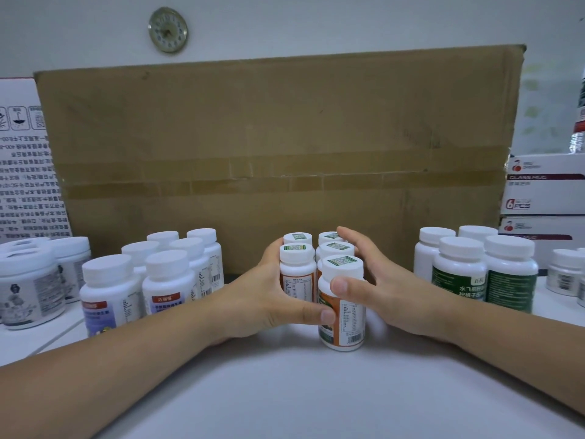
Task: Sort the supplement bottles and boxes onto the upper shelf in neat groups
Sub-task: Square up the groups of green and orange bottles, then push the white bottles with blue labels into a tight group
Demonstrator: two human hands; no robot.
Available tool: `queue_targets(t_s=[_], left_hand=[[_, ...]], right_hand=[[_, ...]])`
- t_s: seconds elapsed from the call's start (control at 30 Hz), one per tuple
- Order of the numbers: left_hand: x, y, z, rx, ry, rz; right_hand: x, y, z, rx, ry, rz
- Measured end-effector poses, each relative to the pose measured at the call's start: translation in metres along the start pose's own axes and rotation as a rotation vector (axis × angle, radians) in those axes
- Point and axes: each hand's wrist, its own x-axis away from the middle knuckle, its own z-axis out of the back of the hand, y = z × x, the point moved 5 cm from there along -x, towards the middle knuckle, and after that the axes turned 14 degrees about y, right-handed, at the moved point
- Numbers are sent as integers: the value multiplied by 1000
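Both hands corral the orange-label bottles [351, 315] at centre frame, on the white surface [285, 391] in front of the cardboard box [278, 137].
Left hand [269, 289] curls round the cluster's left side, right hand [383, 280] round its right, thumbs on the front bottle. Rigid plastic, likely light, smooth-sided and tippy; best squeezed low on the bodies, not the caps, and slid as one block.
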Motion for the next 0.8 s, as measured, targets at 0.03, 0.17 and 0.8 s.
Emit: queue_targets(t_s=[0.03, 0.17, 0.8], left_hand=[[1, 1, 0, -2, 5, 2], [2, 1, 0, -40, 16, 4], [64, 84, 138, -746, 199, 30]], right_hand=[[0, 0, 0, -3, -4, 1], [0, -1, 0, -45, -15, -2], [-14, -119, 22, -98, 278, 110]])
